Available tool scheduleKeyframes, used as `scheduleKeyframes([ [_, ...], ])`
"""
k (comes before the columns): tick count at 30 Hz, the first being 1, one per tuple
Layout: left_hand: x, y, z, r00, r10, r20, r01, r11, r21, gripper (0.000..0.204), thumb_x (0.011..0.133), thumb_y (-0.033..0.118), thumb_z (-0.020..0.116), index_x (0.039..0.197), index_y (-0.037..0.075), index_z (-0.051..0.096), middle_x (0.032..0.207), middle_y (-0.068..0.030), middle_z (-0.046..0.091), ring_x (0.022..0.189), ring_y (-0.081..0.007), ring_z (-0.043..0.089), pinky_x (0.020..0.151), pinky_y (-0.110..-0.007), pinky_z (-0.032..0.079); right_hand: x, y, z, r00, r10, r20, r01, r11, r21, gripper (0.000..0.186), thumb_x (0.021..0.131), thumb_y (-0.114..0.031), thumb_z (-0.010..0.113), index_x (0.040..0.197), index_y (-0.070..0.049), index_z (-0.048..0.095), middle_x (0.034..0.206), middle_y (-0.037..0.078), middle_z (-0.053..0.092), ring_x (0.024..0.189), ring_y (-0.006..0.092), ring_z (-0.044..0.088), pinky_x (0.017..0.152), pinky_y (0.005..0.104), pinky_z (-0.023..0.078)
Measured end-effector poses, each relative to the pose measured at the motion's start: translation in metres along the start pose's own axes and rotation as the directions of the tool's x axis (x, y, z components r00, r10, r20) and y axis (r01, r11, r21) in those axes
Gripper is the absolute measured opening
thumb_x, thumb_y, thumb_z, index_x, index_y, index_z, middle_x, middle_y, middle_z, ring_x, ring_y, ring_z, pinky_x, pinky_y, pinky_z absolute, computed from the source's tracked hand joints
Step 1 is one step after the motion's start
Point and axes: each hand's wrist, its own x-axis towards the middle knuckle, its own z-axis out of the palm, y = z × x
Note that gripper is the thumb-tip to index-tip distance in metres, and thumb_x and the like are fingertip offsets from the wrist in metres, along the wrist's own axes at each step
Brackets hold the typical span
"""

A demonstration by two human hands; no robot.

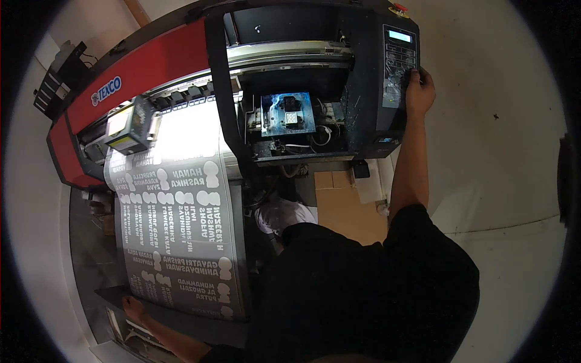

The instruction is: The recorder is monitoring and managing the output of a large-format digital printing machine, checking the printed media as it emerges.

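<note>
A wide-format printer [151, 60] in red and black stands before me. My right hand [420, 94] is at the outer edge of its control panel [399, 66], with one digit on the panel face near the buttons and the others curled at the edge. A broad grey film sheet [181, 242] with pale mirrored lettering and rounded shapes hangs from the printer's front. At the sheet's lower left corner is my left hand [133, 307], its fingers curled over the dark board's edge [200, 316]; what they hold, if anything, is hidden.
A boxy print carriage [128, 127] sits over the brightly lit sheet at left. The printer's open right bay shows a blue-stained plate [287, 114] and loose cables. A red emergency knob [398, 9] tops the panel. Brown cardboard [348, 209] lies below, beside white cloth [284, 215].
</note>
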Motion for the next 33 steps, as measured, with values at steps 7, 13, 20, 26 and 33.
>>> scheduleKeyframes([
  [7, 0.005, -0.014, 0.003, 0.998, 0.057, -0.028, -0.059, 0.992, -0.114, 0.022, 0.077, 0.021, 0.04, 0.077, 0.002, 0.051, 0.073, -0.0123, 0.05, 0.065, -0.0266, 0.042, 0.061, -0.037, 0.036, 0.002, 0.002, 0.003, 1.0, -0.001, -0.001, 0.001, 1.0, -0.006, 0.036, 0.077, -0.029, 0.056, 0.098, -0.001, 0.062, 0.09, 0.015, 0.064, 0.084, 0.0288, 0.062, 0.076, 0.0353, 0.045],
  [13, -0.002, -0.004, 0.004, 0.99, 0.073, -0.118, -0.092, 0.981, -0.169, 0.023, 0.078, 0.022, 0.04, 0.077, 0.002, 0.05, 0.072, -0.0115, 0.048, 0.062, -0.0257, 0.04, 0.059, -0.037, 0.035, 0.004, -0.003, 0.003, 0.997, 0.059, 0.049, -0.061, 0.997, 0.039, 0.048, 0.078, -0.041, 0.056, 0.102, 0.0, 0.06, 0.094, 0.017, 0.063, 0.09, 0.0301, 0.06, 0.08, 0.036, 0.044],
  [20, -0.004, -0.001, 0.001, 0.997, 0.047, -0.064, -0.056, 0.989, -0.14, 0.023, 0.081, 0.023, 0.038, 0.074, 0.002, 0.048, 0.066, -0.0117, 0.044, 0.058, -0.0238, 0.036, 0.058, -0.038, 0.034, 0.013, -0.008, 0.005, 0.942, 0.236, 0.24, -0.209, 0.969, -0.135, 0.077, 0.071, -0.066, 0.049, 0.11, 0.0, 0.056, 0.105, 0.02, 0.059, 0.099, 0.0322, 0.056, 0.088, 0.04, 0.038],
  [26, -0.008, 0.003, 0.0, 0.994, 0.087, -0.06, -0.098, 0.97, -0.223, 0.024, 0.081, 0.022, 0.038, 0.07, 0.002, 0.043, 0.06, -0.0086, 0.034, 0.054, -0.0212, 0.027, 0.054, -0.035, 0.03, 0.01, -0.008, 0.001, 0.947, 0.189, 0.26, -0.197, 0.98, 0.006, 0.07, 0.074, -0.058, 0.054, 0.111, 0.001, 0.055, 0.104, 0.018, 0.059, 0.096, 0.0291, 0.057, 0.085, 0.0362, 0.04],
  [33, -0.01, 0.012, 0.001, 0.968, 0.141, -0.209, -0.192, 0.95, -0.247, 0.019, 0.078, 0.019, 0.039, 0.069, 0.003, 0.041, 0.058, -0.0067, 0.031, 0.053, -0.0188, 0.026, 0.051, -0.032, 0.027, 0.002, 0.006, -0.012, 0.887, 0.161, 0.432, -0.281, 0.932, 0.228, 0.062, 0.074, -0.041, 0.064, 0.114, 0.004, 0.051, 0.104, 0.018, 0.058, 0.095, 0.0266, 0.056, 0.085, 0.0332, 0.04],
])
